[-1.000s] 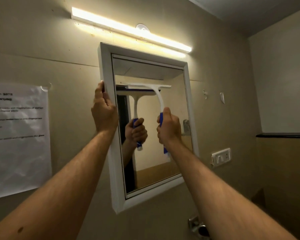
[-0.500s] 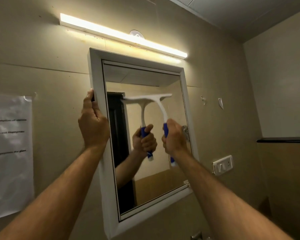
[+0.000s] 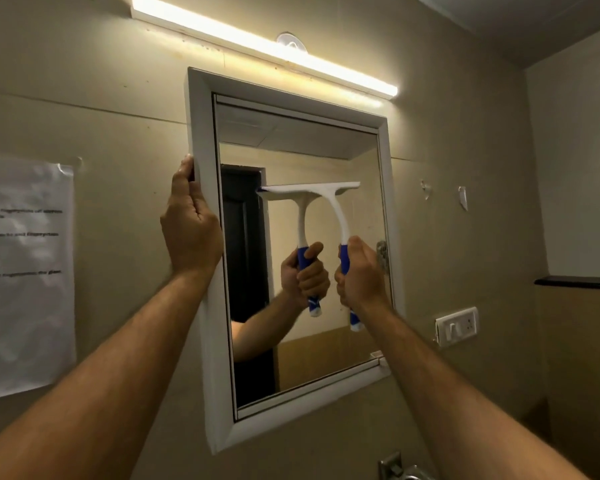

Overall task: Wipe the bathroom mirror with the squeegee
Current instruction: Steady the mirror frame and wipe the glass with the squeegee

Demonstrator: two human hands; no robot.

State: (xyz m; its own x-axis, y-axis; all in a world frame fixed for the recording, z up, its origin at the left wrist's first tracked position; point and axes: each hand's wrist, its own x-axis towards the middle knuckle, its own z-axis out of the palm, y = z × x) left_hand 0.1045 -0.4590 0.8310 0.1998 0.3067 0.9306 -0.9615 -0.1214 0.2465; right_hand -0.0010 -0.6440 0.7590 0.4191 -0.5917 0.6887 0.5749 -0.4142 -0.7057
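A white-framed mirror (image 3: 203, 237) hangs on the beige wall. My right hand (image 3: 359, 275) grips the blue handle of a white squeegee (image 3: 329, 202), whose blade lies flat against the glass at about mid-height. The glass reflects the squeegee and the hand. My left hand (image 3: 189, 226) holds the frame's left edge, fingers wrapped behind it and thumb along the front.
A lit tube light (image 3: 267, 46) runs above the mirror. A printed paper sheet (image 3: 25, 271) is taped to the wall at left. A switch plate (image 3: 457, 325) sits right of the mirror, a dark shelf (image 3: 577, 281) at far right, a metal tap fitting (image 3: 395, 467) below.
The squeegee blade has slid down the glass from near the top to about mid-height, my right hand moving down with it. My left hand has kept its hold on the frame.
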